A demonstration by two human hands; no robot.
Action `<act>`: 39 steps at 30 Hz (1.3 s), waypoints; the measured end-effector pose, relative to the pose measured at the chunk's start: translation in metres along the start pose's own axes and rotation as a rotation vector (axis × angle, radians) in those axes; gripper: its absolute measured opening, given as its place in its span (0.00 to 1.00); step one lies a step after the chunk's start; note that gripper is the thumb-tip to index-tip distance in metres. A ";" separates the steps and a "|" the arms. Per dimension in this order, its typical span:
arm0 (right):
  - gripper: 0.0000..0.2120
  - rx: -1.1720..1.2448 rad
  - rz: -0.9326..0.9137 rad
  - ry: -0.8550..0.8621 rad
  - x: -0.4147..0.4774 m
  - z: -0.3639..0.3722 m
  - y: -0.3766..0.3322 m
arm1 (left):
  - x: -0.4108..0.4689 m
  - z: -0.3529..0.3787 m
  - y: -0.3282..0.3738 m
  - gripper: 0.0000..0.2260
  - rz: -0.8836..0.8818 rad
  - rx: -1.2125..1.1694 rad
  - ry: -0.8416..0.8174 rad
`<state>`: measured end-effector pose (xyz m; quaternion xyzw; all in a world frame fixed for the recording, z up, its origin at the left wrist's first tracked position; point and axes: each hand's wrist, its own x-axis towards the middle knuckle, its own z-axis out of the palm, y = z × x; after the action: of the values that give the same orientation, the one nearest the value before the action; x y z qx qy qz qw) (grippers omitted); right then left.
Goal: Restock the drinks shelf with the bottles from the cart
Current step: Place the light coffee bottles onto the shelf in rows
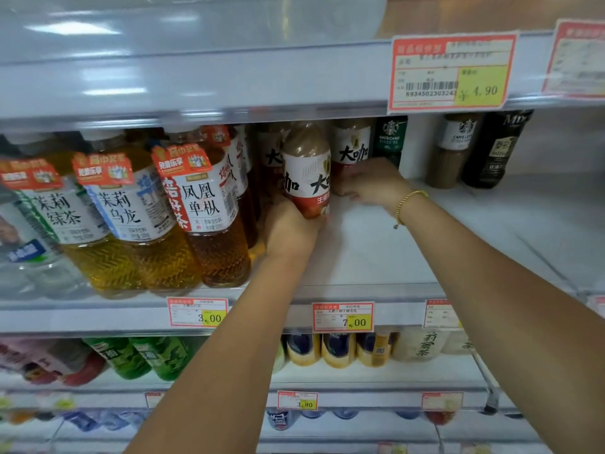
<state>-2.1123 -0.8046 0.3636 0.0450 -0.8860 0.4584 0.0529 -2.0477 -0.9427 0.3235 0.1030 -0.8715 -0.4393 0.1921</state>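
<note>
Shelf (376, 250): tea bottles (203, 204), perhaps water (29, 257), leftward.

Shop drinks aisle, white shelf (458, 231) of bottled teas (203, 204) and coffee bottles (352, 145), price tags (342, 317) along the edges

Bright, even overhead light; white glare streaks on the shelf front (108, 73) at upper left. Edges bow and blur; lower shelves are soft.

Coffee bottle (306, 172) upright on white shelf (376, 250).
</note>
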 end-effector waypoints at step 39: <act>0.29 -0.063 0.175 0.303 0.010 0.091 -0.014 | -0.061 -0.049 -0.033 0.11 0.414 0.370 -0.096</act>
<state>-2.1256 -0.8870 0.3244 -0.1038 -0.8823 0.4349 0.1472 -1.9712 -0.9766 0.3088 -0.0646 -0.9475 -0.2286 0.2141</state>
